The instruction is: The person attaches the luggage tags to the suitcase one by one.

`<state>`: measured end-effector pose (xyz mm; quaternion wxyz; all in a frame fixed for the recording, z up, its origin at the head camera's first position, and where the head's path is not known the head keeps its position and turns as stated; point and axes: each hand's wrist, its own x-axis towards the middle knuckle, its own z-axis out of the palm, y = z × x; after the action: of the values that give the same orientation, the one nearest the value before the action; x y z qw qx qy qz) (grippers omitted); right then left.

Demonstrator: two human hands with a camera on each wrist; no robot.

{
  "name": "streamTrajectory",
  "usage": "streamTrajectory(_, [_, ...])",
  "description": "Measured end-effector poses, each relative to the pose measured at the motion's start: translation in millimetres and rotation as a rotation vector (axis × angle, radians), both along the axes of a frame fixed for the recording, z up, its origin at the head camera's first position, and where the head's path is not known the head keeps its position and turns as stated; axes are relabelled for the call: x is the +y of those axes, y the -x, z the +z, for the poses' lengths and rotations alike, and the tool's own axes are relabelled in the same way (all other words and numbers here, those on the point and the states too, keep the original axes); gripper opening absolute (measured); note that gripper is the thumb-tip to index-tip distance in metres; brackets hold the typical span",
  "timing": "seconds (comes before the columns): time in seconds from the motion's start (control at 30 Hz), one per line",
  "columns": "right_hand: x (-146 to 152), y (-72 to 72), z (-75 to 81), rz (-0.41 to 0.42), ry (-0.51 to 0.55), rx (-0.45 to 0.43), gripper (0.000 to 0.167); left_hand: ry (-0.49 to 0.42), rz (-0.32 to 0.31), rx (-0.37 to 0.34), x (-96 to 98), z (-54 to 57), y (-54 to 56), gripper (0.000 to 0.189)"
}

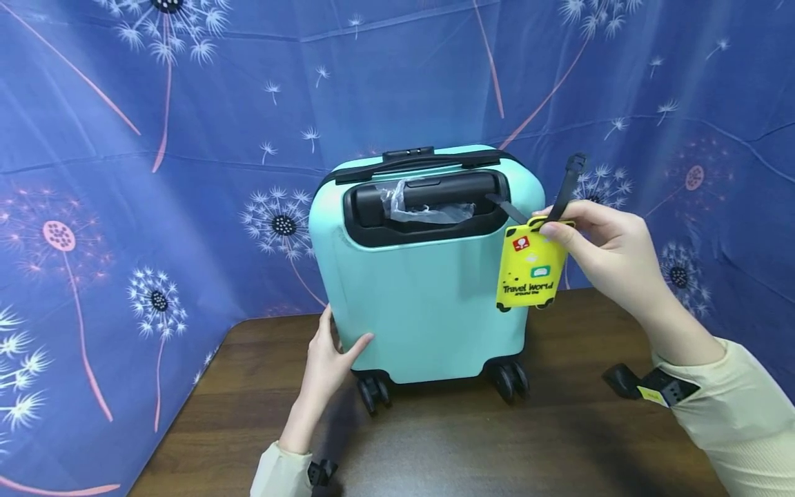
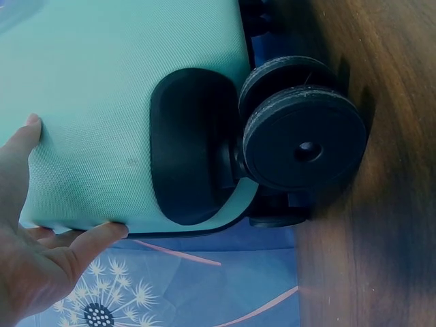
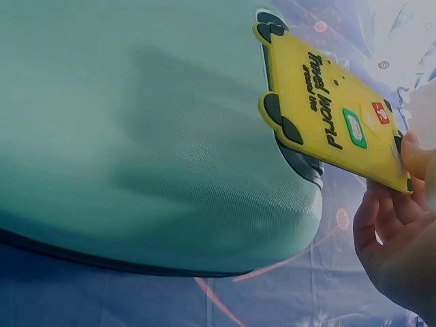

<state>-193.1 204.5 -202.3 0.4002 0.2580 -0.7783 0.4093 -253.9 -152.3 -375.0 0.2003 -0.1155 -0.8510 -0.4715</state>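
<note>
A mint-green suitcase (image 1: 428, 304) stands upright on its black wheels (image 1: 511, 379). My left hand (image 1: 326, 362) grips its lower left edge, thumb on the front face and fingers round the side; the left wrist view shows the fingertips (image 2: 112, 230) there, close to a wheel (image 2: 306, 146). In my right hand (image 1: 611, 245) I pinch the top of a yellow luggage tag (image 1: 528, 273) in front of the suitcase's upper right side. The tag's black strap (image 1: 566, 190) sticks up with its buckle at the top, while another strap part reaches toward the black pull handle (image 1: 428, 192).
The suitcase rests on a brown wooden table (image 1: 248, 414). Behind it hangs a blue dandelion-patterned cloth (image 1: 397, 76). Clear plastic wrap (image 1: 428, 210) clings to the pull handle, below a black top carry handle (image 1: 416, 163).
</note>
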Motion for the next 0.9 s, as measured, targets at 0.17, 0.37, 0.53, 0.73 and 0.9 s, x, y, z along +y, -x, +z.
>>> streamTrajectory(0.17, [-8, 3.1, 5.7, 0.003, -0.019, 0.025, 0.009, -0.011, 0.000, -0.001, -0.2, -0.2, -1.2, 0.093])
streamTrajectory(0.37, [-20, 8.8, 18.7, 0.030, -0.018, 0.062, 0.007, -0.012, -0.008, 0.000, 0.0, -0.4, -0.7, 0.093])
streamTrajectory(0.53, [-29, 14.8, 29.7, 0.076, -0.013, 0.079, 0.007, -0.014, 0.000, 0.002, 0.2, -0.6, -1.1, 0.093])
streamTrajectory(0.73, [-39, 20.8, 40.5, 0.071, -0.012, 0.076, 0.008, -0.023, -0.003, 0.001, 0.9, -0.3, -1.6, 0.093])
streamTrajectory(0.9, [-44, 26.8, 46.3, 0.087, -0.039, 0.072, 0.011, -0.007, 0.012, -0.001, 0.7, -0.5, -2.6, 0.094])
